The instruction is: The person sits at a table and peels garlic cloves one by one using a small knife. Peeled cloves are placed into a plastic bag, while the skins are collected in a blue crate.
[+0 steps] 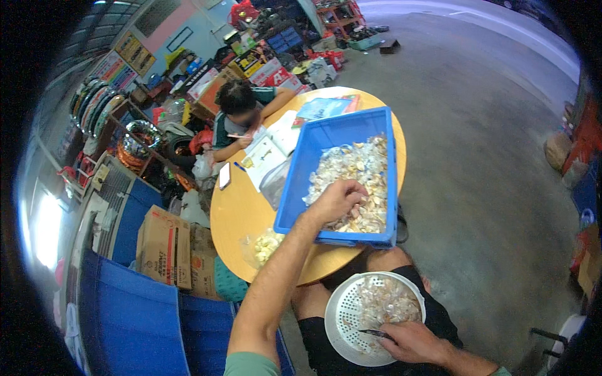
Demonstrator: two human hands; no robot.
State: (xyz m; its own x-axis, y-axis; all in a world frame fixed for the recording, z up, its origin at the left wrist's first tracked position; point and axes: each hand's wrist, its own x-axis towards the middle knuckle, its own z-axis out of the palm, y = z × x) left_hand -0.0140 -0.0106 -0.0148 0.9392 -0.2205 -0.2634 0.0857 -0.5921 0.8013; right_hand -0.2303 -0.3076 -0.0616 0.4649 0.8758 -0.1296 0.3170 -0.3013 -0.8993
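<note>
My left hand (342, 199) reaches into a blue plastic crate (291, 188) on the round table. Its fingers are bent over a heap of what look like unpeeled garlic cloves (367, 163); what they hold, if anything, is hidden. On my lap rests a white perforated basin (343, 307) with papery, pale skins (389, 301) in it. Over its near right side, my right hand (411, 341) is closed around a small dark-bladed knife (376, 333), the blade pointing left. Pale peeled cloves (266, 245) lie in a clear bag at the table's near left edge, beside my left forearm.
Across the round wooden table (235, 222), a person (241, 113) holds a pen over an open book (269, 153). A phone (225, 176) and a blue pen lie nearby. Cardboard boxes (164, 245) stand at the left, beside blue panels (135, 307). Concrete floor (476, 156) stretches right.
</note>
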